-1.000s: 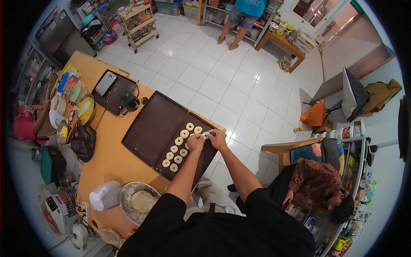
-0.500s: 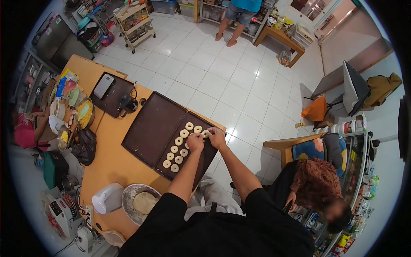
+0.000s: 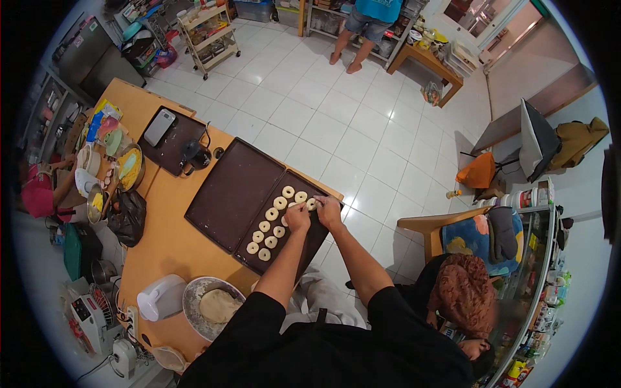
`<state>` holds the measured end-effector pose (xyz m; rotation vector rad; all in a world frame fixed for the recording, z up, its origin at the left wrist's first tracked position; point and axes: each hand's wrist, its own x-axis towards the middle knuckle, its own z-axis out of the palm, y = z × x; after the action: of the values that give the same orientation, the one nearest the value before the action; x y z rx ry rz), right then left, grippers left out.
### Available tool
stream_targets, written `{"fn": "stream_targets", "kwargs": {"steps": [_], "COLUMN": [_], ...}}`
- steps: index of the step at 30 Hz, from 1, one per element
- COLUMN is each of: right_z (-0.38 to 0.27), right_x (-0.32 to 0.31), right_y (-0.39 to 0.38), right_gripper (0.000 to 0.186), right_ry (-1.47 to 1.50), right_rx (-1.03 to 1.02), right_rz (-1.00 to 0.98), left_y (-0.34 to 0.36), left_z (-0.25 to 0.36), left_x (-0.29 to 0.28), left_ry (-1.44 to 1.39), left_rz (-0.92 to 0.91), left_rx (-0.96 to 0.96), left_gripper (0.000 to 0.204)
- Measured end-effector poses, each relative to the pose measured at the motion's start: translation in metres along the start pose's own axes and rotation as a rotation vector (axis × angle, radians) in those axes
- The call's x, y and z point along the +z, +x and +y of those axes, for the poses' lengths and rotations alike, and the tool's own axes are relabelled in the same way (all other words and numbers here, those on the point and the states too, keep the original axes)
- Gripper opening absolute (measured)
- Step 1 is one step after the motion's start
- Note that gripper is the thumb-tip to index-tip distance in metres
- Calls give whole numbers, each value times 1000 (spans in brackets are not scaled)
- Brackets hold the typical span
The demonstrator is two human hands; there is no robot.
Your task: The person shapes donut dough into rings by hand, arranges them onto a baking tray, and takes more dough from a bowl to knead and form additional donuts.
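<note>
Several pale dough rings (image 3: pixel 272 213) lie in rows on a dark brown tray (image 3: pixel 307 244) at the table's right end. Over the far right end of the rows, one dough ring (image 3: pixel 312 204) sits between my two hands. My left hand (image 3: pixel 297 218) is closed, its fingertips pinched at the ring's left edge. On the other side, my right hand (image 3: pixel 329 212) has thumb and fingers closed on the ring's right edge. My left hand and wrist partly cover other rings. A bowl of dough (image 3: pixel 218 305) stands near my left elbow.
A second dark tray (image 3: pixel 234 187) adjoins on the left; beyond it a black jug (image 3: pixel 193 155) and a scale (image 3: pixel 159 127) share another tray. A white pitcher (image 3: pixel 162 297) stands by the bowl. One person (image 3: pixel 462 291) is at right near a chair (image 3: pixel 420 226); others are farther off.
My hands stay at the same ring, with only slight finger movement. The person at right has bent lower and toward me. The whole view has shifted a little.
</note>
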<state>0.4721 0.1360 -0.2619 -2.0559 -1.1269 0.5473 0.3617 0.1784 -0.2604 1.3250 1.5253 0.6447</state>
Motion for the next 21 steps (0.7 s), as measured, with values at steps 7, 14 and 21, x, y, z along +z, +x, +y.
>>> {"fn": "stream_targets", "kwargs": {"steps": [7,14,21], "right_z": [7,-9,-41], "right_x": [5,-14,-27], "right_y": [1,-4,-24], "right_gripper": [25,34,32], "right_ry": [-42,6,202], "right_rx": [-53,-41,-27], "right_rz": [15,-6,-142], "left_y": [7,-14,-60], "left_z": [-17,-13,-17], "left_x": [7,-23,-81], "left_ry": [165,2,-372], "left_rz": [62,-21,-76], "left_rx": [178,33,-74], "left_gripper": [21,20,21]}}
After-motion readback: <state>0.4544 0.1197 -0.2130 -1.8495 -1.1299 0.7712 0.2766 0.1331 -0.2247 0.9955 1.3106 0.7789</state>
